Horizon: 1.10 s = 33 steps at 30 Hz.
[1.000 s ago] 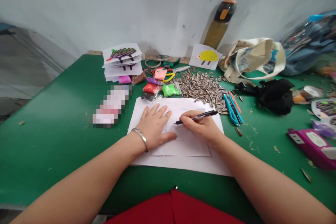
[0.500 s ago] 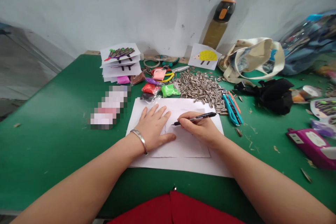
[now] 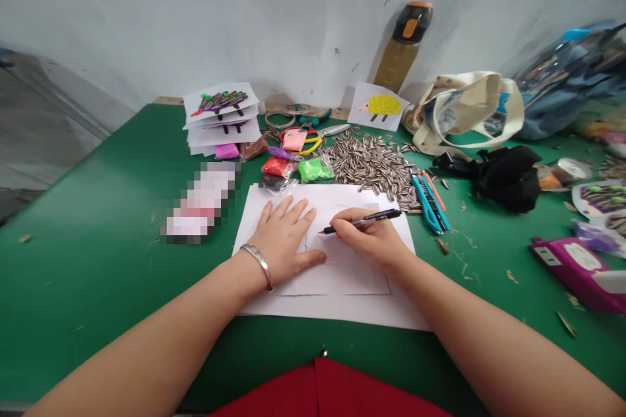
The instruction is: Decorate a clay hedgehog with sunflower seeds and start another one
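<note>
Head view: my left hand (image 3: pixel 281 244) lies flat, fingers spread, over the left part of a small white sheet (image 3: pixel 337 279), while my right hand (image 3: pixel 374 241) pinches a black pen (image 3: pixel 384 215) between thumb and fingers, its tip pointing toward my left hand. The small sheet rests under both hands, on top of larger white paper (image 3: pixel 313 307). I judge the pen light and stiff, its barrel perhaps a little slick, so low down near the tip, where I grip it, is the place to hold. The sheet should be light, limp and easy to crease; a flat palm suits it, and for lifting I would take its near edge, between my wrists. Whatever lies beneath my palm and right fingers is hidden; I make out only faint lines on the sheet, and cannot tell whether the tip touches it. Left of my left hand, a pixelated patch (image 3: pixel 200 202) masks some object. Beyond my right hand, heaped seeds (image 3: pixel 372 163) hide the table (image 3: pixel 98 273) under them.
</note>
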Tool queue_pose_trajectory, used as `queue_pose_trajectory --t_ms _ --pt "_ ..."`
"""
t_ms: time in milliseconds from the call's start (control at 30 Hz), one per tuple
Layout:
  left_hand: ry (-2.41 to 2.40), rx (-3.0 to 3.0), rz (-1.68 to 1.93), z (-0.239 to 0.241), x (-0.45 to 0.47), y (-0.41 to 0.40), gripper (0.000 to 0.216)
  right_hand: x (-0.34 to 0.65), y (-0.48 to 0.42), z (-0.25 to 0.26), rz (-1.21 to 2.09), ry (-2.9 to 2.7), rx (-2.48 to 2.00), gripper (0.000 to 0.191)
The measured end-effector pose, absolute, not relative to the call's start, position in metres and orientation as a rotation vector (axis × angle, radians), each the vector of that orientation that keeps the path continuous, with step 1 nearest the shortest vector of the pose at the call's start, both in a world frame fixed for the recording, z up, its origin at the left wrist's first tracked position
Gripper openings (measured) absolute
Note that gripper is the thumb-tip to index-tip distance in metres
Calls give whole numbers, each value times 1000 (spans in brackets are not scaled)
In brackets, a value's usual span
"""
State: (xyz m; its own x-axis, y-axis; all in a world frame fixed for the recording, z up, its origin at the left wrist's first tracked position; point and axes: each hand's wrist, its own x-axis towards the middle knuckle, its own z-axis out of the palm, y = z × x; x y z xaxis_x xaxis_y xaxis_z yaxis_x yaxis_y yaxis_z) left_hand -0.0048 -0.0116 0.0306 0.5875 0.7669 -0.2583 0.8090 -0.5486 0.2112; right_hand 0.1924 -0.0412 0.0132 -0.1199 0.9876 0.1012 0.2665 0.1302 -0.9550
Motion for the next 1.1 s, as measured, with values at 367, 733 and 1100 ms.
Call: queue_pose_trajectory --t_ms 367,733,1100 --pt "1293 2519 -183 28 -5 -12 85 193 -41 13 1031 -1566 -1237 16" --pt "1287 2524 -199 29 -4 -11 85 192 -39 12 1084 -1549 -1322 22" --pt "1270 2520 -132 27 -6 -11 82 195 -38 9 992 -1534 -1391 26"
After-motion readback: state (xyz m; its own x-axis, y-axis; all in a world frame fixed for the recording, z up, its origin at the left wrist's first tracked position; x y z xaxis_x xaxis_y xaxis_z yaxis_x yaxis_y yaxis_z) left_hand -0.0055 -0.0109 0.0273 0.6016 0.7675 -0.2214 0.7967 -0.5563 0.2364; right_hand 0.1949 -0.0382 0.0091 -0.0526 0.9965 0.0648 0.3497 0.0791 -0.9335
